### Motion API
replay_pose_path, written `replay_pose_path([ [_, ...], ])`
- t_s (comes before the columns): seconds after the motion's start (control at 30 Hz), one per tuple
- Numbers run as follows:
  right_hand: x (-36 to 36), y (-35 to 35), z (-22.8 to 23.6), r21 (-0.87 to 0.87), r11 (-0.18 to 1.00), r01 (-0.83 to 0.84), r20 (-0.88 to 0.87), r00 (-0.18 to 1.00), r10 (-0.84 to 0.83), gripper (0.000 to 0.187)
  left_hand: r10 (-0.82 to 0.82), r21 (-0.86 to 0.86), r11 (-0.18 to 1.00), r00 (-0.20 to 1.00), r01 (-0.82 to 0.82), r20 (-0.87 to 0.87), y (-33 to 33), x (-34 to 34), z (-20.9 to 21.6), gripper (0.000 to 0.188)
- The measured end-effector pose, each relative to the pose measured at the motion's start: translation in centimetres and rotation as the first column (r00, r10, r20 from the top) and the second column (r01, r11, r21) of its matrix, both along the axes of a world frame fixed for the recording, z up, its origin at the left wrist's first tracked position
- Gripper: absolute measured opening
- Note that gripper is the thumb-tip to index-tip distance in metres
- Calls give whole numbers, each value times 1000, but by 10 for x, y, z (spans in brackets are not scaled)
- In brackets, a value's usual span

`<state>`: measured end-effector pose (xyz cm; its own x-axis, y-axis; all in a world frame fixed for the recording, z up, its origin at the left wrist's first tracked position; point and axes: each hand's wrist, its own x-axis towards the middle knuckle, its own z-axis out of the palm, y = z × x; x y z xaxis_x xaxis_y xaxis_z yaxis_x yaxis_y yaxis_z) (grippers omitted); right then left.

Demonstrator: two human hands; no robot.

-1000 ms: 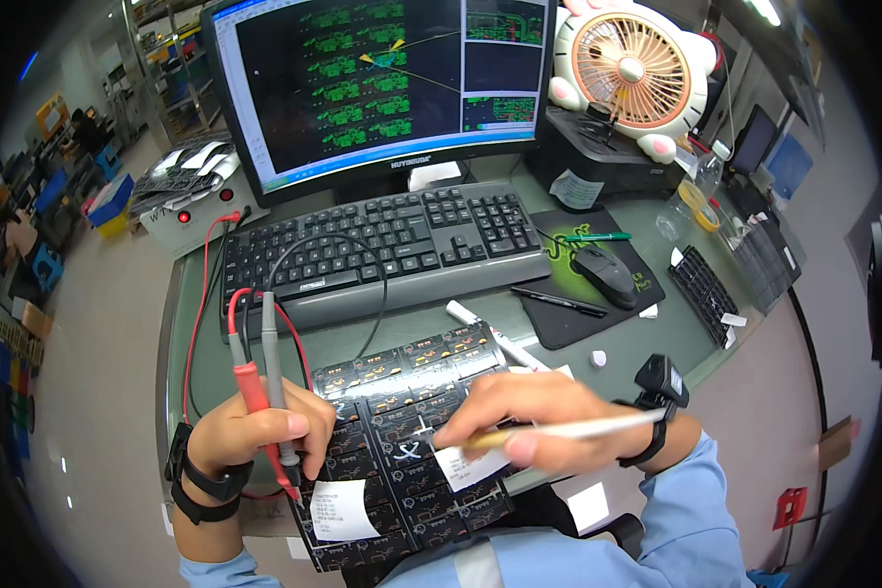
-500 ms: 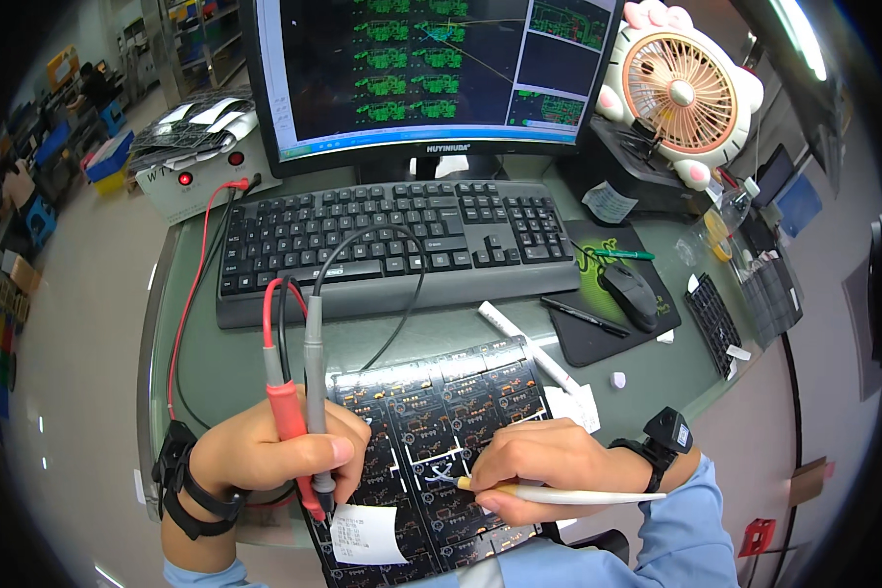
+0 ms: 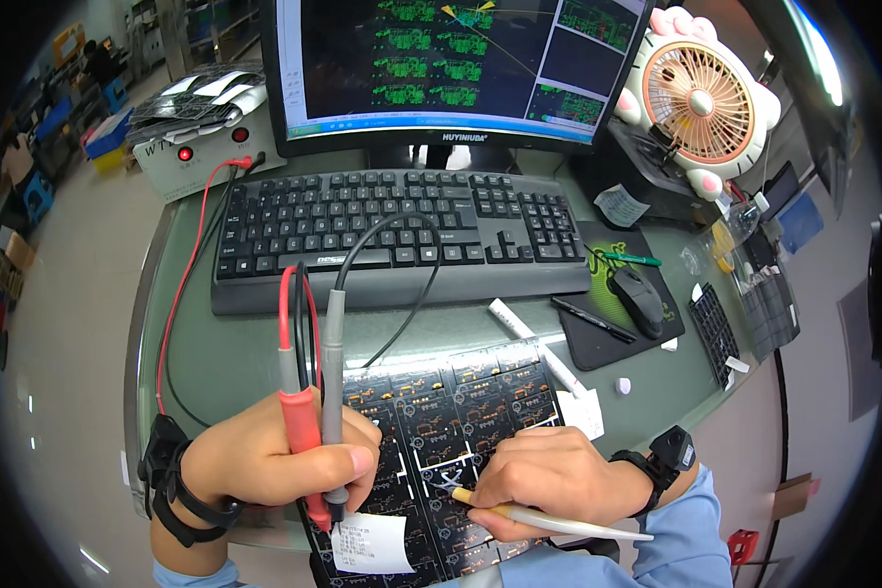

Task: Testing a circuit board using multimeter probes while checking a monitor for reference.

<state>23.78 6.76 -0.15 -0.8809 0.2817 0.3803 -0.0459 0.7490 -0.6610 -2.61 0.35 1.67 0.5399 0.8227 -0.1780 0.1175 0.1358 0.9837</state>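
A black panel of circuit boards (image 3: 465,421) lies near me on the desk. My left hand (image 3: 294,446) is closed around a red test probe (image 3: 302,421) and a grey test probe (image 3: 333,392), side by side and pointing down. Their tips are at the panel by a printed white paper slip (image 3: 372,545). My right hand (image 3: 544,475) rests over the panel, closed around a slim white pen-shaped tool (image 3: 568,524) with a yellowish front end. White crossed strokes (image 3: 448,480) show just past that end; whether they are marks or a tip, I cannot tell.
Behind the panel stand a black keyboard (image 3: 402,284) and a monitor (image 3: 441,136). To the right lie a white marker (image 3: 529,338), a small cap (image 3: 623,386), a black pen (image 3: 593,319), a mouse (image 3: 639,299) and a fan (image 3: 701,102). Probe leads run to a white box (image 3: 206,174).
Both hands and their tools keep their grips. The view has shifted slightly, and the probes now sit a little lower and further right in it. The right-hand tool is tilted a bit more.
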Motion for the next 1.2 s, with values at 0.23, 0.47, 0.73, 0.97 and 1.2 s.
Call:
replay_pose_path([
  [0.23, 3, 5, -1, -8, 998, -58, -8, 998, 58, 17, 38, 17, 999, 999, -38, -27, 0, 1, -4, 35],
  [0.47, 0, 6, 1, 40, 997, -62, -4, 998, 62, 17, 60, 39, 998, 997, -58, -49, -2, 2, 1, 34],
  [0.73, 11, 11, 3, -181, 982, -52, -14, 999, 50, 12, 6, 104, 995, 1000, -3, -23, 5, 2, -1, 39],
  [0.97, 31, 47, 40, -324, 842, 430, -68, 878, -474, 21, 172, 399, 893, 977, -209, 128, -7, -11, 14, 52],
  [1.2, 27, 50, 55, -618, 771, 152, 117, 988, -101, 23, 149, 590, 801, 989, -105, -26, -3, 12, 50, 49],
])
